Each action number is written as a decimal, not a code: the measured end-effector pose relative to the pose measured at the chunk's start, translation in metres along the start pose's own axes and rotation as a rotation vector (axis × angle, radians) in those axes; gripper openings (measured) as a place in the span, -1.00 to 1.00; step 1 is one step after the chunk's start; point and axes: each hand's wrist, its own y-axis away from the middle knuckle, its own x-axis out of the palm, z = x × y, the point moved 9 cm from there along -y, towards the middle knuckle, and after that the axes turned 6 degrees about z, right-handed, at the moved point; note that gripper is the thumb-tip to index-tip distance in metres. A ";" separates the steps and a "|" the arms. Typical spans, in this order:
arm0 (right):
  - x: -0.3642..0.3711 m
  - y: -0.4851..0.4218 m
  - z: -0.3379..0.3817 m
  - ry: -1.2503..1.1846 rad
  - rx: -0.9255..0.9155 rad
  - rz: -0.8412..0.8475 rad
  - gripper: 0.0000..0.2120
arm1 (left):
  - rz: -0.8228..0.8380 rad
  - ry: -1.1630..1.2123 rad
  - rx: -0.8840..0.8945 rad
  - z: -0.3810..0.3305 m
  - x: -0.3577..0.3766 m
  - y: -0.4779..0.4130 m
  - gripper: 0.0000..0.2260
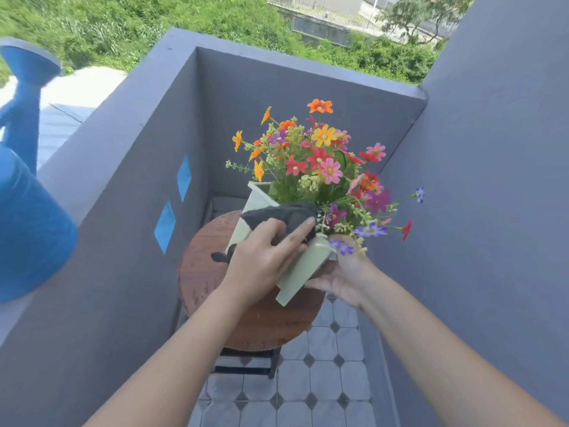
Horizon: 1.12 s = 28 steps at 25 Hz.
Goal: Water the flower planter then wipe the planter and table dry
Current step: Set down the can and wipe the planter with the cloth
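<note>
- Outermost, grey balcony walls (277,97) enclose a floor of pale octagonal tiles (320,392); two blue diamond-shaped marks (183,177) sit on the left wall.
- Blue watering can (27,217): stands on the left wall's ledge, well apart from the planter, spout rising toward the upper left.
- Round wooden table (200,272): dark reddish-brown top, scattered droplets visible on its left part.
- Flower planter (303,272): pale green, square-sided and tapering, tilted over the table, its base toward the viewer.
- Flowers (323,155): mixed orange, yellow, red, pink and purple blooms with green stems, spilling past the rim.
- Left hand (264,260): pressed flat on a dark grey cloth (277,214), holding it against the planter's near face and rim.
- Right hand (345,278): cupped around the planter's right side, supporting it.
</note>
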 end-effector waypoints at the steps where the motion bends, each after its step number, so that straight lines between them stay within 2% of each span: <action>1: 0.000 0.000 0.001 0.008 0.000 0.004 -0.66 | -0.002 0.004 -0.073 0.015 0.000 0.002 -0.68; 3: 0.002 0.002 0.001 0.011 0.013 0.014 -0.70 | -0.092 0.071 -0.357 0.051 -0.010 0.011 -0.63; 4: 0.002 0.002 0.002 0.010 0.011 0.012 -0.73 | -0.097 0.074 -0.368 0.053 -0.010 0.015 -0.62; 5: 0.002 0.002 0.004 0.017 0.006 0.018 -0.73 | -0.057 0.036 -0.248 0.041 -0.006 0.015 -0.64; 7: 0.001 0.002 0.005 0.024 0.019 0.021 -0.63 | 0.047 -0.081 0.116 0.000 0.008 0.023 -0.69; 8: 0.001 0.002 0.004 0.024 0.033 0.017 -0.59 | 0.069 -0.127 0.178 -0.007 0.012 0.027 -0.67; 9: 0.000 0.001 0.004 0.025 0.039 0.013 -0.58 | 0.064 -0.125 0.087 0.001 0.011 0.025 -0.67; 11: -0.002 0.001 0.005 0.032 0.035 0.007 -0.58 | 0.004 -0.016 -0.267 0.032 0.002 0.020 -0.69; 12: -0.003 0.002 0.005 0.035 0.036 0.003 -0.59 | 0.002 0.006 -0.294 0.031 0.002 0.022 -0.69; 13: -0.004 0.002 0.005 0.042 0.043 0.006 -0.58 | 0.032 -0.013 -0.169 0.019 0.007 0.023 -0.69; 14: -0.005 0.002 0.005 0.055 0.048 0.011 -0.58 | 0.078 -0.043 0.027 0.000 0.012 0.027 -0.66; 15: -0.006 0.003 0.005 0.068 0.046 0.016 -0.58 | 0.121 -0.072 0.180 -0.014 0.017 0.033 -0.58; 16: -0.006 0.003 0.006 0.078 0.041 0.013 -0.59 | 0.139 -0.091 0.228 -0.017 0.015 0.032 -0.53; 19: -0.006 0.003 0.005 0.104 0.058 -0.010 -0.58 | 0.120 -0.076 0.010 0.001 0.003 0.015 -0.62; 20: -0.006 0.004 0.005 0.110 0.065 -0.018 -0.57 | 0.135 -0.071 0.022 0.000 0.005 0.016 -0.61; 23: -0.007 0.004 0.010 0.100 0.036 -0.016 -0.64 | 0.275 -0.126 0.295 -0.006 0.023 0.046 -0.48; 25: -0.009 0.004 0.014 0.082 0.021 -0.025 -0.71 | 0.383 -0.129 0.440 -0.004 0.029 0.074 -0.54; 27: -0.009 0.004 0.014 0.069 0.021 -0.022 -0.73 | 0.418 -0.159 0.514 -0.006 0.028 0.092 -0.53; 28: -0.008 0.004 0.013 0.059 0.028 -0.012 -0.71 | 0.383 -0.176 0.503 -0.007 0.023 0.089 -0.50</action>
